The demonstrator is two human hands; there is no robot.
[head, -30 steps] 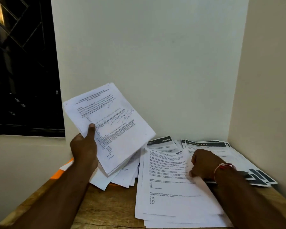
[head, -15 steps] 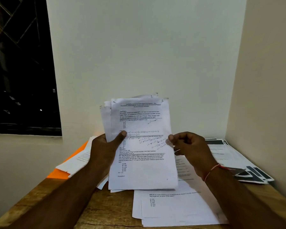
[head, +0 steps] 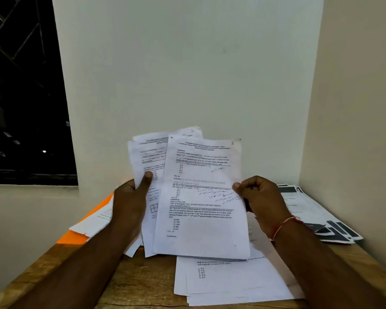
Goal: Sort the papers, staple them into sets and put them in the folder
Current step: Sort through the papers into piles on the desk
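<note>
Both hands hold printed white papers upright above the wooden table (head: 143,284). My left hand (head: 130,201) grips a small stack of sheets (head: 143,161) from the left, thumb on the front. My right hand (head: 261,197) pinches the right edge of the front sheet (head: 201,197), which stands fanned to the right of the stack and carries text and handwritten notes. An orange folder (head: 74,237) lies flat at the table's left under loose white sheets (head: 91,221). I see no stapler.
A pile of white question sheets (head: 227,279) lies on the table below my hands. Papers with dark headers (head: 316,215) are spread at the right against the side wall. A dark window (head: 25,90) is at the left.
My left hand brought the stack from the left to the centre and turned it upright. My right hand left the table pile, took the front sheet's right edge and drew it rightward.
</note>
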